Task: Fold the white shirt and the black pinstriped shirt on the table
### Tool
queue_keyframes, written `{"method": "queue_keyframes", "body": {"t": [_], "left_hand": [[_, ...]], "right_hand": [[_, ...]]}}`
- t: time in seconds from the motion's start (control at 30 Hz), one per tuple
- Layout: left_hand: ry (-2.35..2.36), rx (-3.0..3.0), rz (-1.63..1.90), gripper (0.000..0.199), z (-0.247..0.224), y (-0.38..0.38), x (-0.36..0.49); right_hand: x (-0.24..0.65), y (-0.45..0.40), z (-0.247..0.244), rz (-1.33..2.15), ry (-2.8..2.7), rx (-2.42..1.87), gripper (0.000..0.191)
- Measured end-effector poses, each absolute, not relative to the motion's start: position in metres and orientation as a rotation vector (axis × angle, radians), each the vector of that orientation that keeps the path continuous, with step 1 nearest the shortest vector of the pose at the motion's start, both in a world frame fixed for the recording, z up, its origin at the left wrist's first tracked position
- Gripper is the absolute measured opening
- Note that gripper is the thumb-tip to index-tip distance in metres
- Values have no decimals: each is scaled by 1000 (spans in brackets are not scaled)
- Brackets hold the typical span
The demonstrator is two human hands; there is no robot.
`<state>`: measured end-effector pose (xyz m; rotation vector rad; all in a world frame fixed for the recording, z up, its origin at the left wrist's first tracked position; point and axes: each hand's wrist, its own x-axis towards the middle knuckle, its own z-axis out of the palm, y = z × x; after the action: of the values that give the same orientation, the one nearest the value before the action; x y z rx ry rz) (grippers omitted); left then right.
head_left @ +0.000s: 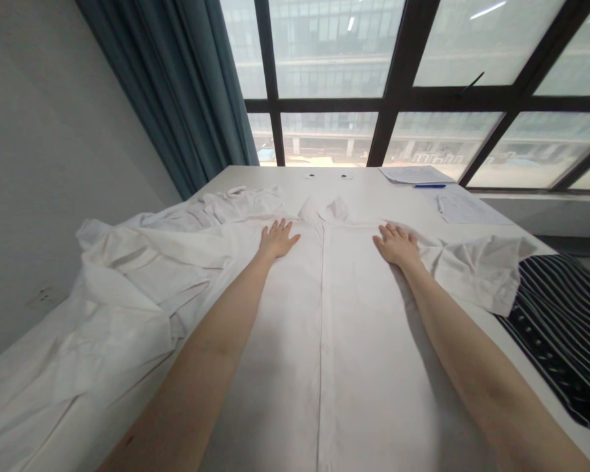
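A white shirt (pixel 295 328) lies spread on the white table (pixel 275 176), its collar toward the window and its front placket running down the middle. Flat on the shirt's upper left part rests my left hand (pixel 277 240), fingers spread. My right hand (pixel 396 244) lies on the upper right part near the shoulder, fingers slightly apart, holding nothing. One sleeve (pixel 482 265) stretches out to the right over the table. More white cloth (pixel 132 295) is heaped in folds on the left.
Papers (pixel 415 174) and a blue pen (pixel 429 186) lie at the far right, with another sheet (pixel 469 208) nearer. Black striped cloth (pixel 565 321) is at the right edge. Beyond the table are a teal curtain (pixel 177 78) and windows.
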<state>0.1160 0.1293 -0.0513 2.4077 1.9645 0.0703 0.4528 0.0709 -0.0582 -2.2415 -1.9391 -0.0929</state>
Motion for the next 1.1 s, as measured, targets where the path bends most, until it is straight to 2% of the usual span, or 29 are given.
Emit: {"method": "queue_keyframes", "body": {"t": [0.13,0.27,0.5,0.8,0.9,1.1], "left_hand": [[2029,2453,182,50,-45,114,121],[1941,2527,197,43,-42,96,139],[1749,2595,114,53,-50,74,149],[2086,2272,-36,76,-44,97,100],[2134,2261,-30,74,-45,98,94],[2153,2411,195,55,-47,90,103]], "right_hand": [[451,64,-55,-213,-1871,-2195,48],[442,63,-51,-173,-2038,-2025,43],[437,73,-62,-108,-2120,-1962,42],[447,77,-70,-122,-2013,-2101,46],[447,73,-70,-139,-1952,-2159,47],[441,69,-63,-248,-1904,-2172,57]]}}
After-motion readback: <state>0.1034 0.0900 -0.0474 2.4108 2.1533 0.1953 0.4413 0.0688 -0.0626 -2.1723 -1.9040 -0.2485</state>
